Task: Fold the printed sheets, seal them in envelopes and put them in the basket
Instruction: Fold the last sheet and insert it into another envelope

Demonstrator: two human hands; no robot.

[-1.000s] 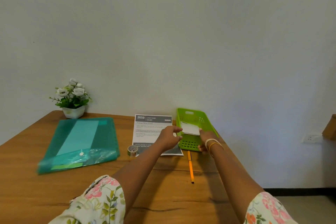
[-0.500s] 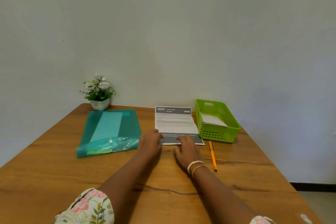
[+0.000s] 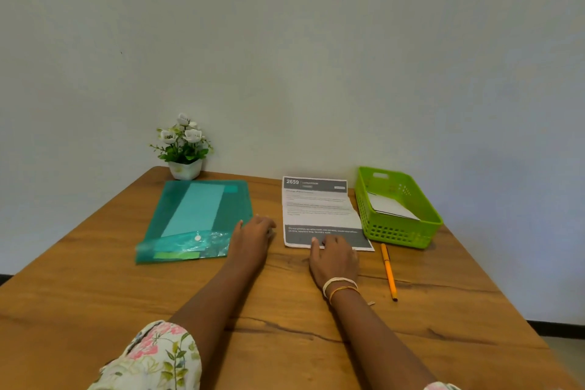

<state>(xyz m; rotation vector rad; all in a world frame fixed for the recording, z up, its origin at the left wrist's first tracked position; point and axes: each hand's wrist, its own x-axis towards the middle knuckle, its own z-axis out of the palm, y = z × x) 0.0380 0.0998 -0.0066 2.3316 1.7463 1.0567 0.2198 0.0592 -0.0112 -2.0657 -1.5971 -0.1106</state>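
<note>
Both my forearms reach out over the table (image 3: 95,294), palms down. My right hand (image 3: 334,260) lies flat at the near edge of the sheet (image 3: 319,212), fingers straight and lightly spread, the tips pressing on the dark band along its bottom (nothing gripped, just held down). Two bangles (image 3: 340,286) ring that wrist. My left hand (image 3: 253,237) rests on the wood between the folder (image 3: 196,218) and the sheet, fingers loosely curled, holding nothing; whether its fingertips touch the paper's left edge I cannot tell. The sheet lies flat, its long axis running away from me toward the wall, the header with "2659" at the far end, the near end slightly skewed to the right. Just right of it stands the basket (image 3: 399,234), long axis likewise pointing away from me, with a white envelope (image 3: 391,207) lying inside, tilted against the wall of it. The pen (image 3: 388,271) lies near the basket's front, tip toward me, nearly parallel to the sheet. The folder sits on the left, flap end near me, and a flowerpot (image 3: 185,149) stands behind it at the wall.
</note>
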